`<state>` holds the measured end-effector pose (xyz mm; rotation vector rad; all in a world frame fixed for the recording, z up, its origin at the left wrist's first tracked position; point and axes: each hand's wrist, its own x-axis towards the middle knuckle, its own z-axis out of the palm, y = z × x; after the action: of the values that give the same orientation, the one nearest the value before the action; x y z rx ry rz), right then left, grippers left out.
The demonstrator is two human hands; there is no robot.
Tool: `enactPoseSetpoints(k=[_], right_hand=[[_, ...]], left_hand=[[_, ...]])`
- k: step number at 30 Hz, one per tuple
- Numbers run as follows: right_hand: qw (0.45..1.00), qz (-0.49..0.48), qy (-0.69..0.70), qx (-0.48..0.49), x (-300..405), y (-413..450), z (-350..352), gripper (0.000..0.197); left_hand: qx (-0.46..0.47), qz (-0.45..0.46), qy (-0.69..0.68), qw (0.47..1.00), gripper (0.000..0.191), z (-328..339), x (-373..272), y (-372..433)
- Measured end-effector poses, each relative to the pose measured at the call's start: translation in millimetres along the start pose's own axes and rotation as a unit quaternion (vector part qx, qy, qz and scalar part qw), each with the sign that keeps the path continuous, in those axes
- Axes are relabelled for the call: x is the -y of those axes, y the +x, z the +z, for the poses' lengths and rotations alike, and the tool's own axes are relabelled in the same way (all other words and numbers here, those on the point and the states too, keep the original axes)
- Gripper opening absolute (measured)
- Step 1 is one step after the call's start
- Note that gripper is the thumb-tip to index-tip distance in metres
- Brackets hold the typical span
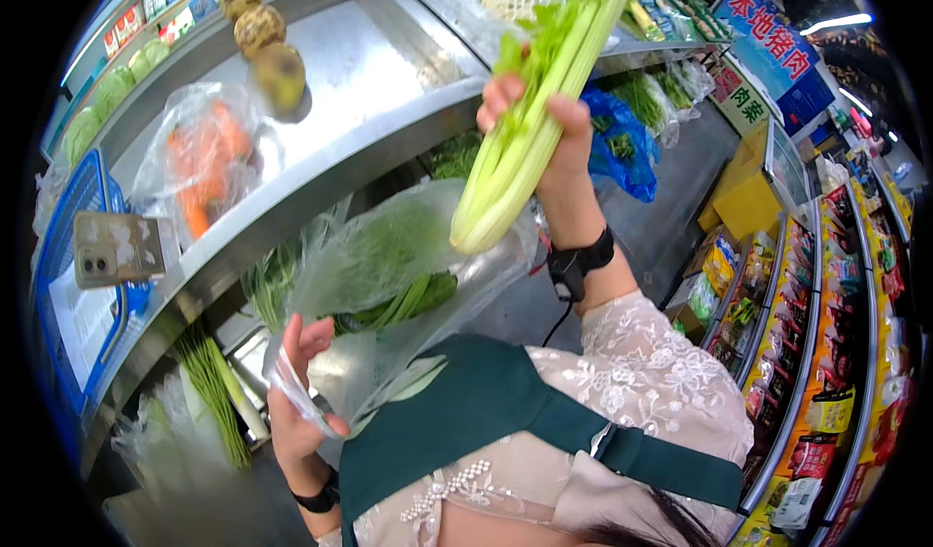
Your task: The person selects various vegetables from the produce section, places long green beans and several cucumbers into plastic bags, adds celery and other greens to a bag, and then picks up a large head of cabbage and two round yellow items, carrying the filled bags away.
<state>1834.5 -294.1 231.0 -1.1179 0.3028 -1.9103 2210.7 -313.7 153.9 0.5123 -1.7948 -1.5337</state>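
My right hand (543,128), raised at upper middle, grips a bunch of celery (536,135) around its pale green stalks. The root end points down and towards me, and the leafy end reaches the top of the view. Lower left, my left hand (305,387) holds the rim of a clear plastic bag (474,299), which spreads out between the two hands. The celery's root end overlaps the bag's upper part in the picture. Green vegetables (408,299) show through the film; whether they lie inside or behind it, I cannot tell.
A metal display counter (364,117) bears bagged carrots (208,161) and several round, brownish root vegetables (260,31). At left stand a blue basket (116,183) and a phone (116,250). Long green beans (211,394) lie below the counter. Packaged-goods shelves (809,314) line the right.
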Motion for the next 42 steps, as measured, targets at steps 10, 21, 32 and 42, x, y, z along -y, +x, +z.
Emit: enactPoseSetpoints(k=[10, 21, 32, 42], right_hand=[[0.98, 0.118, -0.157, 0.024, -36.2, -61.0, -22.9, 0.07], [0.892, 0.256, -0.341, 0.152, -70.3, -83.3, -17.3, 0.062], [0.598, 0.307, -0.636, 0.378, -162.4, -90.3, -58.7, 0.059], [0.373, 0.107, -0.819, 0.422, -243.0, -44.7, -89.0, 0.044]], left_hand=[[-0.007, 0.002, -0.013, 1.0, 0.128, 1.5, 5.7, -2.0], [-0.121, 0.031, 0.073, 0.989, 0.131, 0.3, 4.4, -3.7], [-0.174, 0.07, 0.192, 0.963, 0.131, -14.1, -0.7, 9.8], [-0.143, 0.06, 0.197, 0.968, 0.128, -14.9, 0.4, 4.3]])
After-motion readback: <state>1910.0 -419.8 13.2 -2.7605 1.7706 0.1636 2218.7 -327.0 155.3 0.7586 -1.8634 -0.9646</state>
